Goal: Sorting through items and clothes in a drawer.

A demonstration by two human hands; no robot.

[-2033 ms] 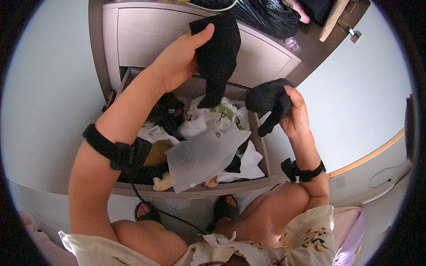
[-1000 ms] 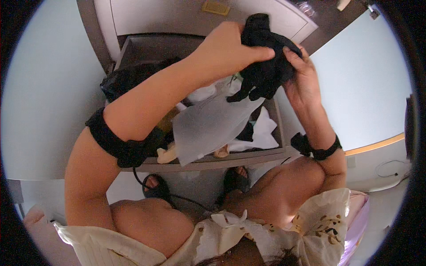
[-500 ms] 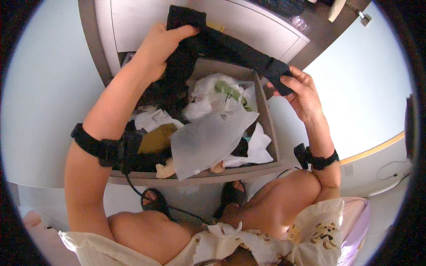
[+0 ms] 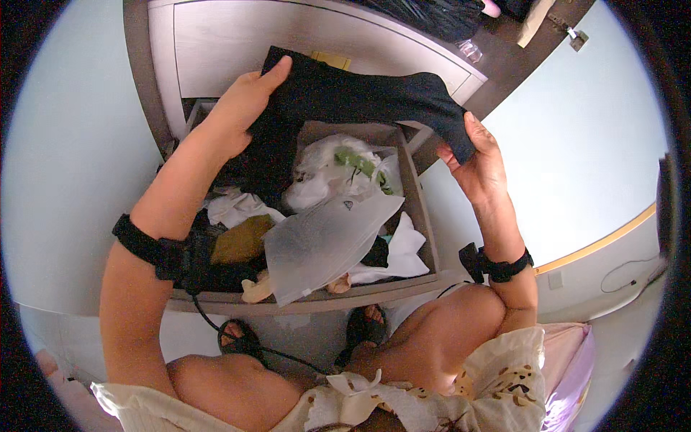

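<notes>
A long black stretchy garment (image 4: pixel 367 95), a sock or a legging by its look, is held stretched sideways above an open drawer (image 4: pixel 426 216). My left hand (image 4: pixel 241 109) is closed on its left end, thumb on top, and dark cloth hangs below that hand. Its right end bends down into my right hand (image 4: pixel 481 164), pinched between thumb and fingers. Beneath it in the drawer lie a frosted zip bag (image 4: pixel 327 241), a white plastic bag (image 4: pixel 317 169) with something green in it, and white cloth (image 4: pixel 407 248).
An olive cloth piece (image 4: pixel 241 240) and a beige item (image 4: pixel 257 289) lie at the drawer's near left. A closed drawer front (image 4: pixel 245 43) stands behind, below a shelf with dark things. My sandalled feet (image 4: pixel 367 324) are by the drawer's near edge. Pale panels flank both sides.
The garment's middle now shows wider and flatter, arching between my hands. My left hand has come slightly lower. The whole view has shifted a little.
</notes>
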